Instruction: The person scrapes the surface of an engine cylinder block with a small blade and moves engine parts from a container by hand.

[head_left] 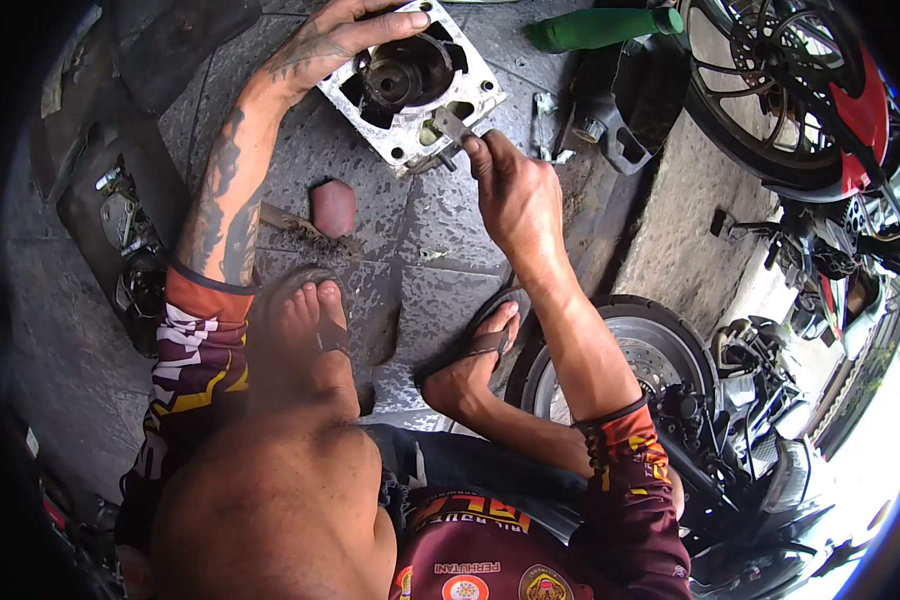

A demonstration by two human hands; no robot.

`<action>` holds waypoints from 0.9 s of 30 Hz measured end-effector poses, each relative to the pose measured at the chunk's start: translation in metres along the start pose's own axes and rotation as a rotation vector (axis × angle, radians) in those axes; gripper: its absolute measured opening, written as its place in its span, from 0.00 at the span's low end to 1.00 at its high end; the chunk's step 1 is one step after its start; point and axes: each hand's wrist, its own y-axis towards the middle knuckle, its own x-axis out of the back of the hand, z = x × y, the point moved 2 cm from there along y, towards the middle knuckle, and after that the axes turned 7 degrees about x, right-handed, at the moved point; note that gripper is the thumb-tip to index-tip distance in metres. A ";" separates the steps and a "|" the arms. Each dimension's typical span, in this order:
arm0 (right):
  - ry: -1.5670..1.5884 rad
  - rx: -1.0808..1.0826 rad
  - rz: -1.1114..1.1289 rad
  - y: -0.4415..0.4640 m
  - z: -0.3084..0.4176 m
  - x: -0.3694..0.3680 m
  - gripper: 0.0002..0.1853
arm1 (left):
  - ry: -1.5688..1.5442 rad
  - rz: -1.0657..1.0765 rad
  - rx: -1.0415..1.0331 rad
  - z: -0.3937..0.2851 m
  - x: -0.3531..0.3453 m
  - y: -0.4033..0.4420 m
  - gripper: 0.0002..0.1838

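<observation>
A pale metal engine cylinder block (381,141) with a round, dark bore stands on the tiled floor at the top of the head view. My left hand (335,42) grips its far left side, thumb lying along the top face and the other fingers partly out of sight. Between the thumb and curled fingers of my right hand (518,188) is a flat metal scraper (452,126). Its blade reaches an opening near the block's right corner; most of the handle end is hidden. A reddish block (333,208) lies on the floor nearer my feet.
To the right of the cylinder block are a green bottle (608,29) and a dark plastic jug (625,120). Motorcycle wheels (625,345) and parts line the right side. Dark parts in a tray (120,215) sit at left. My sandalled feet flank the middle tiles.
</observation>
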 end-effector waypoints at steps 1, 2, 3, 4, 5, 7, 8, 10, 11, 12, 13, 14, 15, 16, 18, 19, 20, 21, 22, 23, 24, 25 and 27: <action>-0.009 0.001 -0.020 0.004 -0.002 0.001 0.19 | 0.017 -0.123 0.033 0.001 0.002 -0.002 0.38; -0.027 -0.055 -0.017 0.007 -0.003 0.000 0.19 | 0.009 0.071 -0.071 -0.001 0.000 0.003 0.38; 0.011 -0.083 -0.014 0.007 -0.003 -0.002 0.19 | 0.004 0.066 -0.060 0.002 -0.001 -0.001 0.38; 0.040 -0.071 -0.028 0.002 -0.003 -0.005 0.19 | -0.003 0.073 -0.062 0.001 -0.002 -0.002 0.38; 0.070 -0.049 -0.049 0.000 -0.003 -0.007 0.18 | -0.005 0.075 -0.075 -0.002 -0.002 -0.002 0.37; 0.060 -0.028 -0.019 0.001 -0.001 -0.003 0.19 | 0.004 0.103 -0.039 -0.003 -0.001 0.000 0.35; 0.045 -0.018 0.019 0.000 -0.001 0.000 0.19 | 0.011 0.092 -0.059 -0.001 0.001 0.001 0.34; 0.008 -0.026 -0.016 0.008 -0.007 0.004 0.19 | 0.023 0.088 -0.066 -0.003 0.000 0.000 0.32; 0.014 -0.058 -0.049 0.014 -0.013 0.003 0.18 | 0.022 0.088 -0.066 -0.003 0.000 0.000 0.32; 0.046 -0.077 -0.079 0.016 -0.013 0.003 0.17 | -0.012 0.109 -0.081 -0.003 -0.002 0.000 0.31; 0.049 -0.078 -0.075 0.011 -0.010 0.001 0.17 | -0.044 0.130 -0.097 -0.003 -0.003 -0.001 0.31; 0.090 -0.069 -0.045 0.003 -0.004 -0.003 0.17 | -0.044 0.128 -0.098 -0.003 -0.003 -0.002 0.31; 0.131 -0.057 -0.016 -0.004 0.002 -0.006 0.17 | -0.002 0.101 -0.101 -0.003 -0.003 -0.001 0.31; 0.081 -0.032 -0.035 -0.011 0.007 -0.009 0.18 | 0.042 0.074 -0.103 -0.003 -0.002 -0.001 0.31; 0.044 -0.043 -0.024 -0.007 0.002 -0.003 0.18 | 0.034 0.071 -0.071 -0.003 -0.001 -0.001 0.31; 0.006 -0.048 -0.014 -0.003 -0.003 0.001 0.18 | 0.026 0.064 -0.041 -0.004 -0.002 -0.001 0.32; 0.042 -0.080 -0.040 0.006 -0.013 0.004 0.18 | 0.025 0.069 -0.051 -0.004 -0.003 -0.002 0.32; 0.012 -0.057 -0.071 0.011 -0.013 0.008 0.19 | 0.023 0.066 -0.047 0.000 -0.002 -0.001 0.32; -0.010 -0.051 -0.049 0.008 -0.011 0.006 0.19 | 0.017 0.086 -0.065 0.001 0.000 0.001 0.33; -0.033 -0.043 -0.030 0.003 -0.008 0.006 0.20 | 0.011 0.106 -0.086 0.002 0.001 0.003 0.33; -0.019 -0.022 -0.036 -0.002 -0.005 0.005 0.20 | 0.012 0.103 -0.089 0.007 0.004 0.006 0.33; -0.019 -0.023 -0.041 -0.001 -0.006 0.006 0.20 | 0.107 0.048 -0.120 0.013 0.008 0.007 0.32; -0.011 -0.014 0.028 0.001 -0.010 0.011 0.20 | 0.301 -0.045 -0.181 0.014 0.008 0.009 0.31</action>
